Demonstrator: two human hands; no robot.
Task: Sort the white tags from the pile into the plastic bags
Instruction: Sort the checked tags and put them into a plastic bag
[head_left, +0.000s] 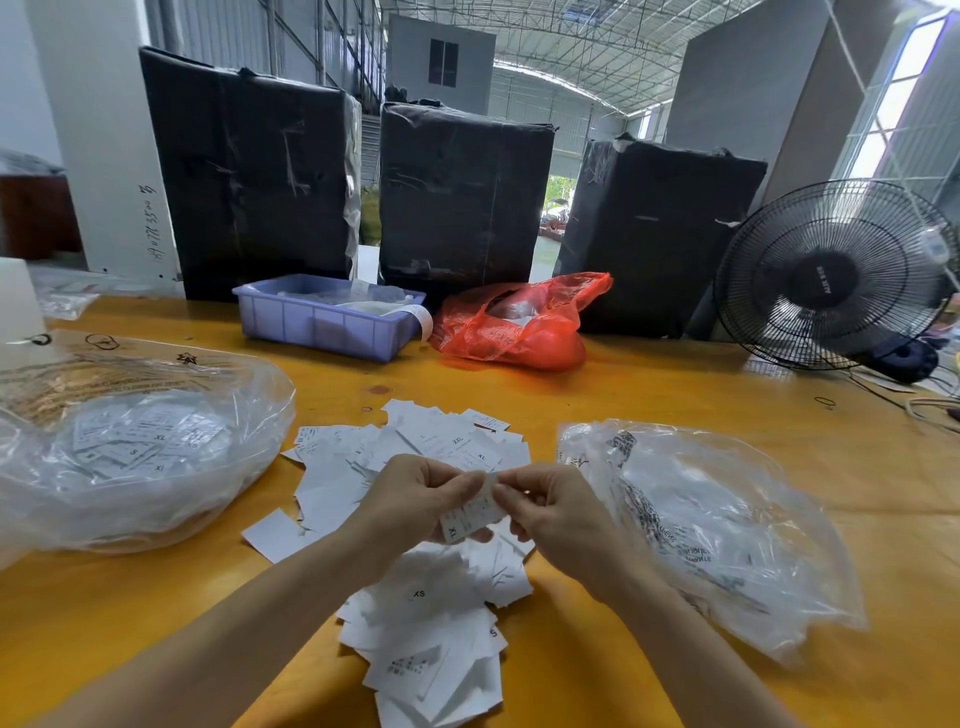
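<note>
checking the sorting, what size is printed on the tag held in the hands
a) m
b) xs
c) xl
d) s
c, the tag pinched between the left hand and right hand shows XL printed near its lower end.

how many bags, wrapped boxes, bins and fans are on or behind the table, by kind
Clear plastic bags: 2, the left bag and the right bag
Red bag: 1
Black wrapped boxes: 3
Purple bin: 1
Fan: 1
Total: 8
</note>
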